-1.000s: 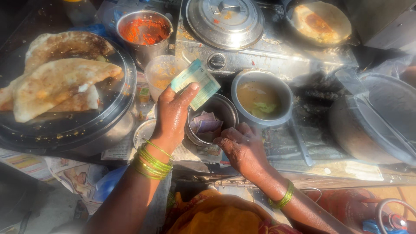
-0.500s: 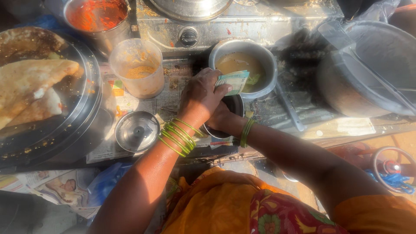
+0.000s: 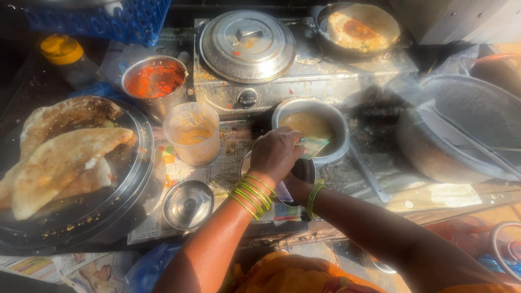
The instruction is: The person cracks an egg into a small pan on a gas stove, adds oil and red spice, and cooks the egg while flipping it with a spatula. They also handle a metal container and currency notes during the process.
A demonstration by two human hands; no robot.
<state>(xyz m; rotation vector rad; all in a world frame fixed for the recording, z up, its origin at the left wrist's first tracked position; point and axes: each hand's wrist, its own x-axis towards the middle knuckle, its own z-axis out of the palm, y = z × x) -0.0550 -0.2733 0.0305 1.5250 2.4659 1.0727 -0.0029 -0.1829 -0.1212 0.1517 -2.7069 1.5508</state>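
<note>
My left hand is closed on a folded greenish banknote, held just over a small steel bowl at the counter's front. My right hand is mostly hidden beneath the left wrist, reaching into that same bowl; only its wrist with green bangles shows. Whether it holds anything cannot be seen. Just beyond stands a steel bowl of brown liquid.
A round tray with folded flatbreads fills the left. A plastic cup of sauce, a red chutney pot, a lidded pot, a pan with flatbread, a large wok and a small steel lid surround the hands.
The left hand carried the banknote down from above the counter to the small bowl. The right hand stayed in the bowl and is now covered by the left wrist.
</note>
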